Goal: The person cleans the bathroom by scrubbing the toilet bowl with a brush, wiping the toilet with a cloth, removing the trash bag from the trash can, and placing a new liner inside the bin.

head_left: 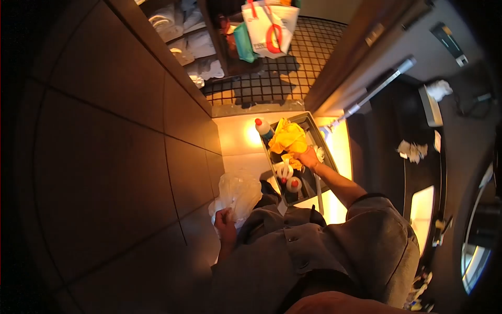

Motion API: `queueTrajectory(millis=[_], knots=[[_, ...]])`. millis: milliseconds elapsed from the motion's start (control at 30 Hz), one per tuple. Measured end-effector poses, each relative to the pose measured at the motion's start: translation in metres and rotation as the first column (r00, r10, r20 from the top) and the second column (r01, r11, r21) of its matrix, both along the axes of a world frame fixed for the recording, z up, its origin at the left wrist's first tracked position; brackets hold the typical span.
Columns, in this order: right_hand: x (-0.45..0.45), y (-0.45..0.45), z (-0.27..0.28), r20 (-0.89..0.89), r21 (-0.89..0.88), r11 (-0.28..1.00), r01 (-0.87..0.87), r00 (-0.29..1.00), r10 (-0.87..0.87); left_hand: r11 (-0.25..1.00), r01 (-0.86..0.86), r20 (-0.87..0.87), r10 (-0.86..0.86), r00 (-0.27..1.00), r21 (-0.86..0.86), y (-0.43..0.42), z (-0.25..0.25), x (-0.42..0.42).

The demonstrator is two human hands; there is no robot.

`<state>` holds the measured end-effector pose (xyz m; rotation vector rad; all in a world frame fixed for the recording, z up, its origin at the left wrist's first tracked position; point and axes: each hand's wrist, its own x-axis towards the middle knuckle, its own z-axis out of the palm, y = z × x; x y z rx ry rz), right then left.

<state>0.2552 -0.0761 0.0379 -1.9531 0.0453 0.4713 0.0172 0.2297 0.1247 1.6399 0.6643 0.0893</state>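
At my lower left, my left hand [225, 217] is closed on a clear plastic bag [238, 194] that hangs full and crumpled beside my leg. My right hand [308, 157] reaches into a dark tray [328, 166] on the floor, its fingers closed at a bunched yellow cloth [289, 137]; the fingertips are partly hidden. A smaller yellow-orange piece of cloth [293, 161] lies just below those fingers. In the tray's near end are a white bottle with a red cap [294, 184] and a white object [284, 170]. Another red-capped bottle [263, 127] stands at the tray's left edge.
Dark tiled wall [115, 152] rises on the left. Beyond a threshold [256, 108], white and teal bags [269, 31] stand on a gridded floor, near shelves of folded white towels [191, 44]. To the right are a long-handled tool [381, 83], a tissue box [431, 107] and a dark counter.
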Motion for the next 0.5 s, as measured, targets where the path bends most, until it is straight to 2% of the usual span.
queueTrajectory(millis=[33,67,133,167,233,267,300,333,367,400,467,500], knots=[[0.059,-0.076,-0.017,-0.032,-0.088,0.996,0.031,0.999,-0.034,0.999,0.008,0.093,-0.013,0.996,0.049,-0.072,-0.019,0.043],[0.073,-0.044,-0.021,-0.056,-0.197,0.98,0.041,0.997,-0.053,0.999,-0.004,0.09,0.001,0.996,0.037,-0.04,-0.017,0.039],[0.084,0.062,0.008,-0.129,-0.294,0.949,0.114,0.979,-0.158,0.984,-0.167,0.138,0.174,0.975,-0.06,0.043,-0.012,0.021],[0.087,0.09,0.023,-0.123,-0.324,0.94,0.106,0.981,-0.152,0.971,-0.215,0.079,0.224,0.971,-0.107,0.067,-0.014,0.008],[0.113,0.103,0.039,-0.25,-0.07,0.966,0.249,0.933,-0.259,0.962,-0.249,0.053,0.256,0.965,-0.111,0.063,0.0,0.003],[0.137,0.116,0.032,-0.254,-0.072,0.97,0.233,0.936,-0.244,0.957,-0.273,0.036,0.277,0.96,-0.094,0.067,-0.001,0.012],[0.162,0.129,0.022,-0.288,-0.067,0.956,0.287,0.912,-0.294,0.954,-0.285,0.034,0.289,0.957,-0.094,0.071,-0.005,0.021],[0.189,0.138,0.01,-0.321,-0.066,0.938,0.34,0.883,-0.343,0.956,-0.292,0.048,0.292,0.955,-0.016,0.072,-0.009,0.031],[0.217,0.146,-0.013,-0.319,-0.092,0.937,0.338,0.881,-0.35,0.952,-0.299,0.058,0.295,0.954,0.06,0.073,-0.011,0.043],[0.244,0.152,-0.037,-0.326,-0.097,0.942,0.322,0.884,-0.336,0.948,-0.314,0.049,0.311,0.949,0.061,0.072,-0.012,0.056],[0.296,0.17,-0.07,-0.35,-0.151,0.916,0.372,0.846,-0.402,0.855,-0.515,-0.159,0.501,0.851,-0.063,0.063,-0.006,0.088],[0.318,0.175,-0.074,-0.344,-0.152,0.935,0.32,0.87,-0.353,0.824,-0.565,-0.18,0.551,0.815,-0.035,0.052,-0.003,0.105]])
